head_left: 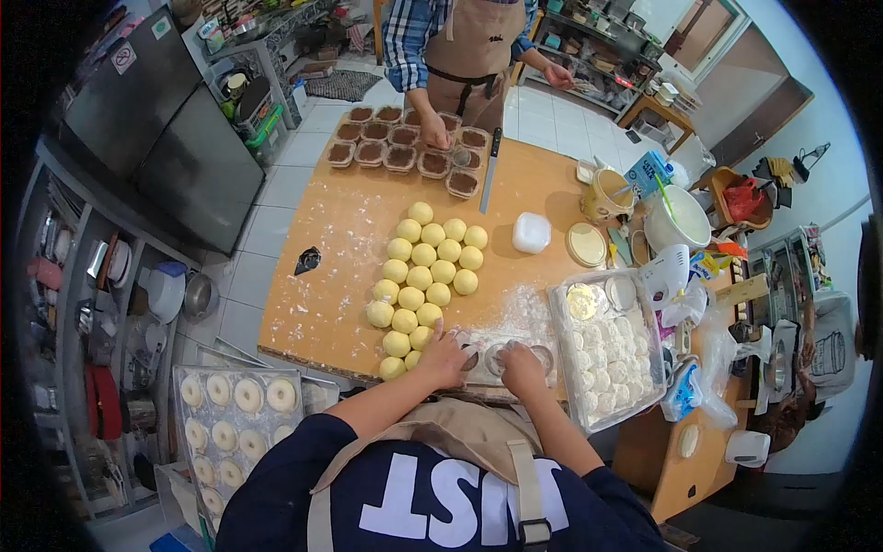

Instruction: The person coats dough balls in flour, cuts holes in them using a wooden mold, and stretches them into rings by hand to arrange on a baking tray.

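Note:
My left hand rests beside the dough balls, at the table's front edge, its visible fingers apart. It touches the left end of a floured tray with round hollows. My right hand is over the same tray with curled fingers; what they hold, if anything, is hidden. Several smooth yellow dough balls lie in rows ahead of my left hand. To the right of my right hand stands a clear plastic box holding many floury white pieces and round discs.
Across the table, a person in an apron reaches over brown-topped cups. A knife lies near them. A white tub, a bowl and a mixer stand right. Ring-shaped doughnuts sit on a tray at left.

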